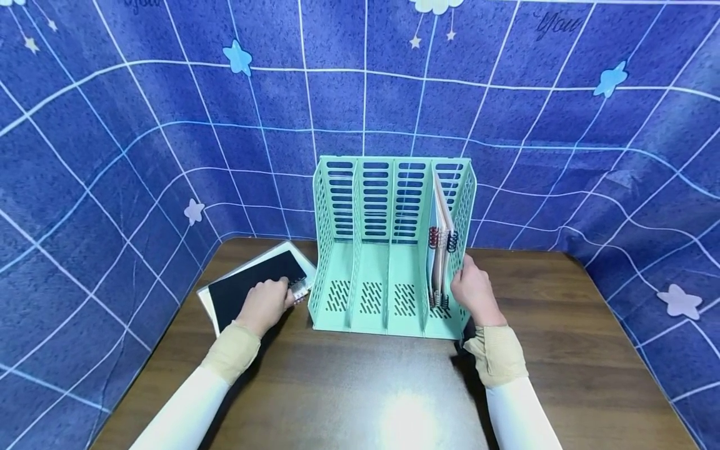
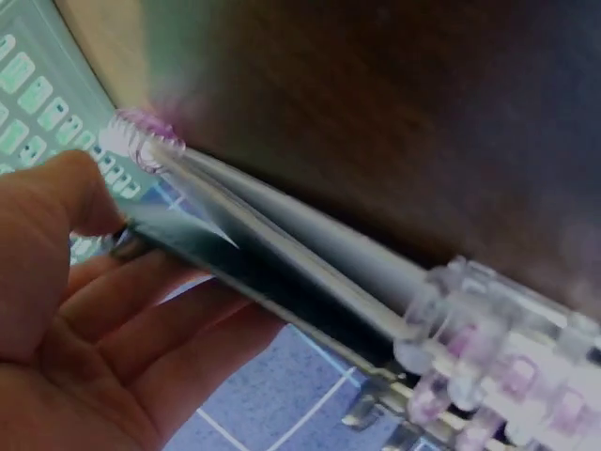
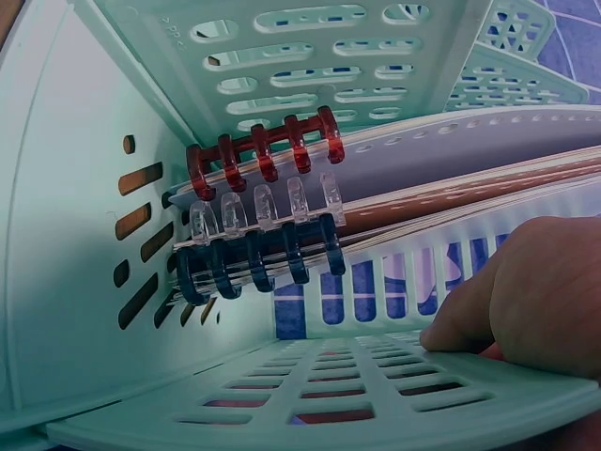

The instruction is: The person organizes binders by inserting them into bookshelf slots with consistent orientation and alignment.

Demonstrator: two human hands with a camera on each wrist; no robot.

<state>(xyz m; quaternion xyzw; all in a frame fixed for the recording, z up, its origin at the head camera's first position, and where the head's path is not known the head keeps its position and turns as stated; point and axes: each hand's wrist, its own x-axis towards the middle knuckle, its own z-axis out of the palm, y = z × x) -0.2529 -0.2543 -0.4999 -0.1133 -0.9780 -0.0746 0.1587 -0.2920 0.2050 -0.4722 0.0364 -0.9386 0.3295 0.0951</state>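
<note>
My left hand (image 1: 264,303) pinches the edge of a black-covered loose-leaf notebook (image 1: 230,294) lying at the left of the table. Thumb and fingers sit on opposite sides of its cover in the left wrist view, near clear rings (image 2: 507,376) with purple tints. Beneath it shows a white-covered notebook (image 1: 287,247). A mint-green file rack (image 1: 371,269) with tall slots stands upright in the middle. Its rightmost slot holds several ring notebooks (image 1: 440,250), their red rings (image 3: 268,155), clear rings and dark rings facing out. My right hand (image 1: 475,289) grips the rack's right side wall.
The wooden table (image 1: 360,381) carries a bright glare spot near its front. Behind and on both sides hangs a blue cloth (image 1: 270,100) with white grid lines and stars. The rack's back stands close to this cloth.
</note>
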